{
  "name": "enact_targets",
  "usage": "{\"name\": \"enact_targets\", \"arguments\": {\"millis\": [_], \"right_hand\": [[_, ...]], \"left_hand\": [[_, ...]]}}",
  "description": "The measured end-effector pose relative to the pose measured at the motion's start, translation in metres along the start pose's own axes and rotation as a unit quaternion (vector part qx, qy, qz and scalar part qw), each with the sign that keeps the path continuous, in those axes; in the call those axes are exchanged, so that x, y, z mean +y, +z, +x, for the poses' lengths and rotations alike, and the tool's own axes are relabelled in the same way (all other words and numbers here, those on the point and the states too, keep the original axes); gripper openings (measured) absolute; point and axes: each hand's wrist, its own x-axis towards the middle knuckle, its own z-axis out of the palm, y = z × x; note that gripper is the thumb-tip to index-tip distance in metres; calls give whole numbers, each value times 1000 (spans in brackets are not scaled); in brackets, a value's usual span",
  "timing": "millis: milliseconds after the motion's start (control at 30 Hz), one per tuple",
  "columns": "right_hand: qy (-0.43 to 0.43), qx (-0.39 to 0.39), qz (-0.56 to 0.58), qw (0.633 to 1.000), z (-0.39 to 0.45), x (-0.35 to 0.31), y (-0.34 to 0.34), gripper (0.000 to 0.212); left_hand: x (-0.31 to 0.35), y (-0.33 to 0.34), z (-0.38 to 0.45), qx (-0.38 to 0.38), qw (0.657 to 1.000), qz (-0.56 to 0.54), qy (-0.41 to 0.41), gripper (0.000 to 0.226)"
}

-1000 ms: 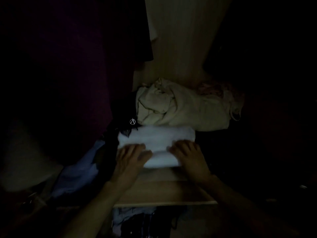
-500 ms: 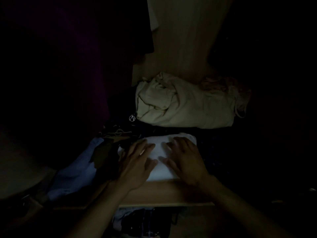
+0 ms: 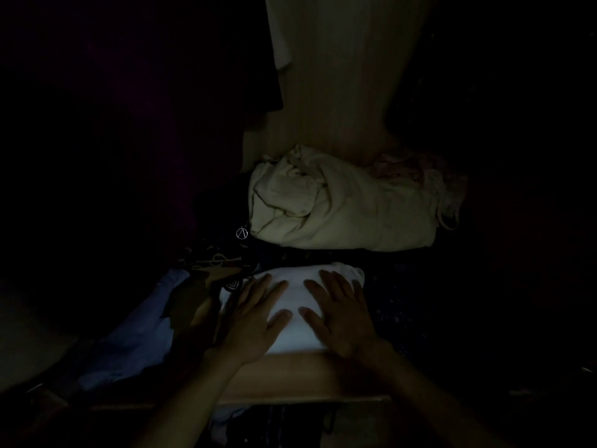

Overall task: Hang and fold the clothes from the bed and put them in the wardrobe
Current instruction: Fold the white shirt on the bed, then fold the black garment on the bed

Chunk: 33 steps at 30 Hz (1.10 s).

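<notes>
In the head view, the folded white cloth garment [image 3: 300, 305] lay on the pale wooden wardrobe shelf [image 3: 290, 379], its long axis running left to right, parallel to the shelf's front edge and just behind it. Both hands were on top of the garment: the left hand [image 3: 255, 321] covered its left half and the right hand [image 3: 342, 315] its right half, so the garment lay directly under the fingers, neither hand nearer than the other. The left fingers [image 3: 258, 289] and the right fingers [image 3: 332, 282] were straight and spread, palms flat and pressing down, pinching nothing; the thumbs pointed inward toward each other, apart, over the garment's middle. Both forearms came up from the bottom of the frame and converged on the garment. Behind the white garment, well toward the back of the shelf, sat a crumpled cream fabric bundle [image 3: 339, 211]; to its left lay a light blue garment [image 3: 139, 334] under a dark patterned one, much of it lost in shadow. Any further push would likely have run away from the front edge, toward the cream bundle.
</notes>
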Motion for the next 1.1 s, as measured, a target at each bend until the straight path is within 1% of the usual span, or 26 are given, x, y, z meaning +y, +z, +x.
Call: {"name": "enact_targets", "arguments": {"millis": [33,100,167,200,267,333,400,467,533,600,667,733,867,933,1000,1033,1067,1100], "right_hand": [[-4,-4,-13,1000,-2,-3,-4,79],[-4,-43,-40,998,-6,-9,-12,86],[-2,-37,-53,998,-13,-17,-22,84],[2,-32,-63,997,-19,-21,-28,80],[18,-50,-94,994,-35,-28,-38,70],[35,-31,-109,993,-58,-34,-47,65],[59,-17,-115,992,-83,-41,-58,64],[76,-15,-121,990,-111,-48,-69,68],[116,-29,-138,983,-140,-55,-83,77],[164,-54,-147,974,-171,-60,-95,78],[203,-54,-143,967,-204,-67,-106,83],[236,-61,-149,958,-239,-71,-118,91],[302,-69,-156,938,-311,-75,-138,70],[332,-81,-154,927,-335,-74,-140,74],[383,-82,-155,907,-374,-73,-144,90],[407,-77,-153,897,-393,-73,-148,94],[433,-70,-151,886,-414,-74,-152,89],[457,-62,-144,875,-436,-74,-156,77]], "left_hand": [[5,-5,-2,-7,1000,8,-5,85],[15,-17,-8,-14,1000,10,-6,88],[23,-25,-10,-28,1000,8,1,90],[27,-28,-11,-22,1000,-1,16,88],[34,-33,-14,0,998,-23,63,85],[47,-40,-27,-21,997,-2,76,85],[58,-42,-42,-17,995,-13,101,86],[70,-38,-56,-8,989,-44,138,77],[82,-30,-69,-25,984,-38,172,70],[94,-18,-82,-41,975,-46,211,65],[111,-9,-96,-61,960,-71,262,68],[133,-4,-112,-95,945,-73,303,72],[183,-1,-148,-115,923,-89,356,74],[198,-2,-162,-126,915,-102,369,72],[227,-1,-184,-157,900,-93,396,69],[242,-1,-196,-169,893,-76,410,67],[257,2,-209,-172,885,-58,428,66],[272,4,-222,-174,877,-47,446,65]]}}
